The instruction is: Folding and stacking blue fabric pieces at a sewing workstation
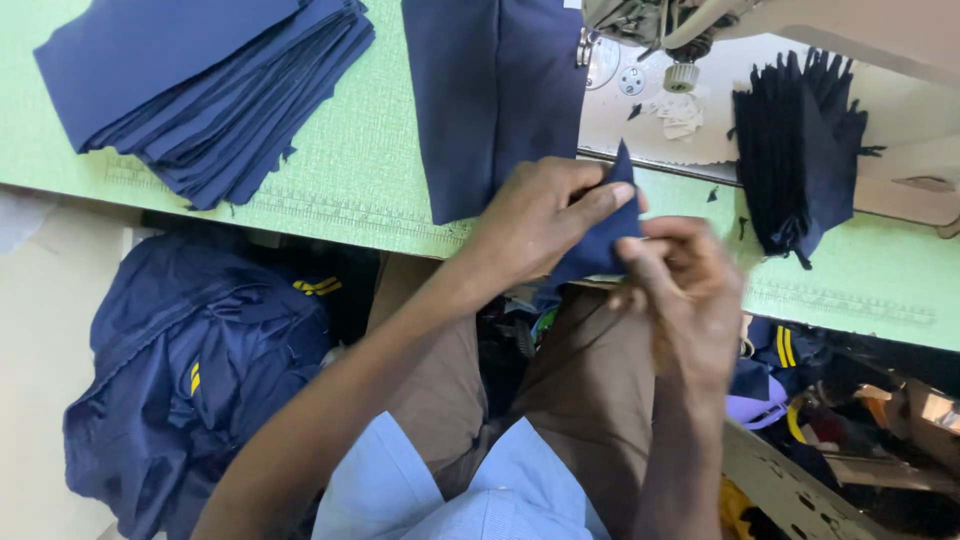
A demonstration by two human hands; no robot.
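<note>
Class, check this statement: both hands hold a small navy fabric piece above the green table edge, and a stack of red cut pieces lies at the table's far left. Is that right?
Not quite. In the head view the stack of cut pieces is navy, not red. The rest stands: left hand and right hand hold the small navy fabric piece above the green table edge.

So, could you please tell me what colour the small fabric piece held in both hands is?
The small fabric piece is plain navy blue, seen best in the head view.

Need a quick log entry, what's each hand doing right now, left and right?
Left hand: closed, pinching the small navy fabric piece.
Right hand: closed on the same piece, though blurred.
</note>
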